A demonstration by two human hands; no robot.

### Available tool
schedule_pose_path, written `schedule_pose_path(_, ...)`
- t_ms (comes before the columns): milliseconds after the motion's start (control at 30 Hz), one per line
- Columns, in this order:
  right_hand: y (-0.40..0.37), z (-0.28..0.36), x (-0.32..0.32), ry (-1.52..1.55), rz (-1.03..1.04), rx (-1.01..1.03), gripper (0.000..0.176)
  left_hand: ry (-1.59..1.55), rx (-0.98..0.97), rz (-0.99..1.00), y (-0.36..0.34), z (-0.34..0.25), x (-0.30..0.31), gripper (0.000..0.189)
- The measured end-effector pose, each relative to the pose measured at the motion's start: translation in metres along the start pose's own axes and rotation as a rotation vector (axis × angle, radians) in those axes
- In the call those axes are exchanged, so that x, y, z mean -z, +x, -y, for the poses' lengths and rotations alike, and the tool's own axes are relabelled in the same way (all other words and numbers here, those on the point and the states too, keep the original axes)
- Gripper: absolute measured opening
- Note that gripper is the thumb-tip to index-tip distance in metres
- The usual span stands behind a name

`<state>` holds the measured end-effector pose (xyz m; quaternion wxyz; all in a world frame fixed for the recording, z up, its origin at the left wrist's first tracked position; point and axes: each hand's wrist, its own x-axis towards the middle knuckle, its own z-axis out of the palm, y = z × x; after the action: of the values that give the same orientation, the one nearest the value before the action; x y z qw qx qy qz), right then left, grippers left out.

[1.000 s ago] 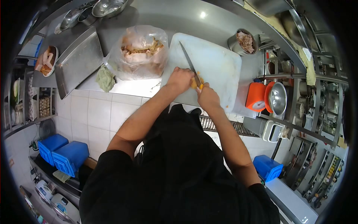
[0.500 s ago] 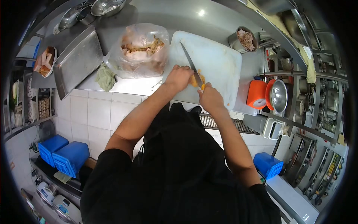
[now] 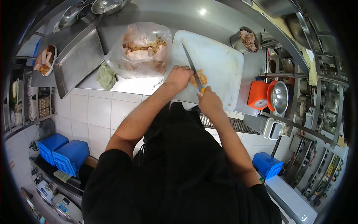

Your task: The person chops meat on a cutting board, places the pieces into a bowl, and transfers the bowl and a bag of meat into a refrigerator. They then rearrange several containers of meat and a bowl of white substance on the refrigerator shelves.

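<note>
A long kitchen knife (image 3: 190, 61) with a yellow handle lies across orange-brown food (image 3: 201, 77) on the white cutting board (image 3: 222, 67). My right hand (image 3: 210, 100) is closed round its handle, near the board's front edge. On the left side of the blade, my left hand (image 3: 179, 77) has its fingers curled down onto the food, close to the steel. The part under those fingers is mostly hidden. Cut pieces lie just right of the blade.
Left of the board sits a clear plastic bag (image 3: 143, 52) of meat, then a green cloth (image 3: 106, 77) and a metal tray (image 3: 79, 58). A steel pot (image 3: 244, 40) of meat stands behind right. An orange scale (image 3: 257, 95) with a metal bowl (image 3: 279, 97) is at right.
The knife and my right hand have shifted slightly left relative to the board. More of the cut food now shows right of the blade. My left hand stays nearly in place.
</note>
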<state>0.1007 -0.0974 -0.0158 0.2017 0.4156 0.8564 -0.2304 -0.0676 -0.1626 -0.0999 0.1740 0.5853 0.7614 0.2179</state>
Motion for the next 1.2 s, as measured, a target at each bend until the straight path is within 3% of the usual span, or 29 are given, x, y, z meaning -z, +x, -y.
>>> schedule_pose_path(100,0.018,-0.002,-0.027,0.049,-0.049,-0.021,0.041,0.004,-0.005,0.004,0.002,0.002,-0.005,0.01)
schedule_pose_path(300,0.005,0.005,0.004,0.03,0.012,0.02,0.042,0.015,-0.003,-0.027,-0.001,0.006,-0.007,0.008)
schedule_pose_path(400,0.012,0.0,-0.028,0.065,-0.078,0.022,0.043,0.007,0.009,-0.037,-0.002,0.004,-0.003,0.006)
schedule_pose_path(533,0.026,-0.008,-0.039,0.123,-0.048,0.025,0.045,0.052,0.003,0.006,-0.003,0.001,-0.001,0.007)
schedule_pose_path(800,-0.008,-0.034,-0.009,0.217,-0.168,0.029,0.048,0.038,0.043,-0.111,-0.008,-0.005,-0.005,0.004)
schedule_pose_path(1067,-0.057,-0.126,-0.053,0.498,-0.064,-0.062,0.057,-0.212,0.228,-0.063,-0.021,-0.034,0.003,0.063)
schedule_pose_path(1200,-0.064,-0.133,-0.088,0.51,-0.062,-0.007,0.061,-0.277,0.234,-0.075,-0.011,-0.052,-0.001,0.069)
